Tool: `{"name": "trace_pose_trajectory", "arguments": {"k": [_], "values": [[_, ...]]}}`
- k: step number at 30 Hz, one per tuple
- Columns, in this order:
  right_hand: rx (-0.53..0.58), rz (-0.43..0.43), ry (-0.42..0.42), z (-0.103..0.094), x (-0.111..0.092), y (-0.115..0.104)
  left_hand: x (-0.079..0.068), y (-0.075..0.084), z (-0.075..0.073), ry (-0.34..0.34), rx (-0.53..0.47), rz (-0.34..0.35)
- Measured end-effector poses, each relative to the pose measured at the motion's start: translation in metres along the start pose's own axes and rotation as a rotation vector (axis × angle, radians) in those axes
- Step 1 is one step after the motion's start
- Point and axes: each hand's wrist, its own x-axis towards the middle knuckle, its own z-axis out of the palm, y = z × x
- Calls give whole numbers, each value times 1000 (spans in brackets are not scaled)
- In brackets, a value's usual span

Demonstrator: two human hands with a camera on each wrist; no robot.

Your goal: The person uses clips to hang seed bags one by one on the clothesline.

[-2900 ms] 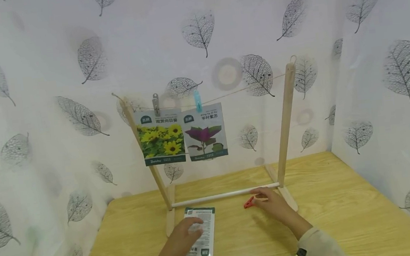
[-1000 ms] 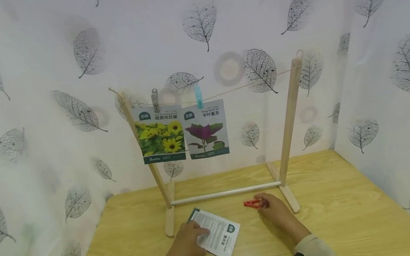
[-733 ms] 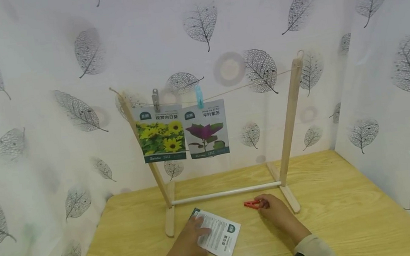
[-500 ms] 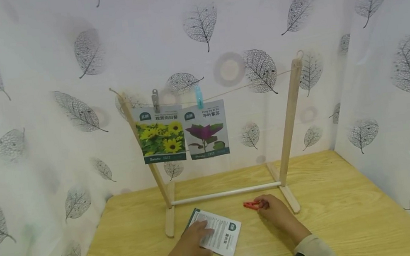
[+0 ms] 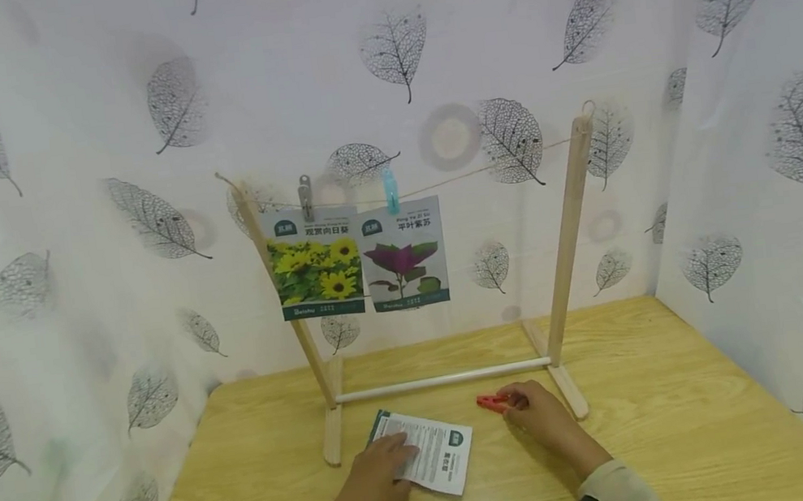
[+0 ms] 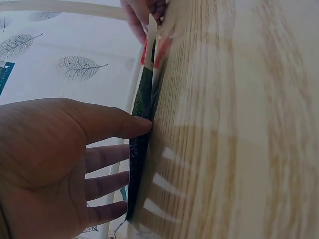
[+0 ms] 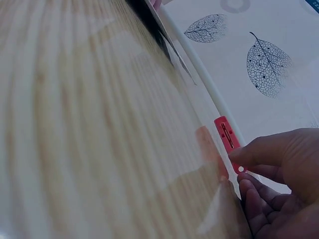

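Note:
My left hand point(image 5: 378, 481) holds a white seed packet point(image 5: 437, 451) between thumb and fingers, low over the table. The packet's printed text side faces up and it slants to the right. Seen edge-on in the left wrist view, the packet point(image 6: 141, 99) has its dark green part nearest the thumb. To the right, my right hand point(image 5: 540, 415) pinches a red clothespin point(image 7: 228, 134) by its handle end, close to the tabletop. The clothespin point(image 5: 492, 403) points left, towards the packet. My left fingertips are partly hidden in the head view.
Behind the hands stands a wooden frame point(image 5: 568, 241) with a white crossbar point(image 5: 444, 379) and a string point(image 5: 488, 168). A grey clip point(image 5: 305, 198) holds a sunflower packet point(image 5: 315, 268); a blue clip point(image 5: 391, 192) holds a purple-leaf packet point(image 5: 405, 262). A leaf-patterned curtain point(image 5: 425, 52) surrounds the table point(image 5: 651, 387).
The packet in my left hand has turned from lying lengthwise to slanting right, and lately swung slightly more sideways. My right hand has stayed nearly in place with the red clothespin.

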Motion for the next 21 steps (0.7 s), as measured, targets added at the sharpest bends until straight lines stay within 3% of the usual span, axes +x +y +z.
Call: {"name": "trace_pose_trajectory", "arguments": {"k": [8,21], "values": [[-1,-10,33,0,0,-1,-4,3,-5,22,-20,20],[60,60,-11,-4,-5,-3,-3,3,-1,66,-35,21]]}}
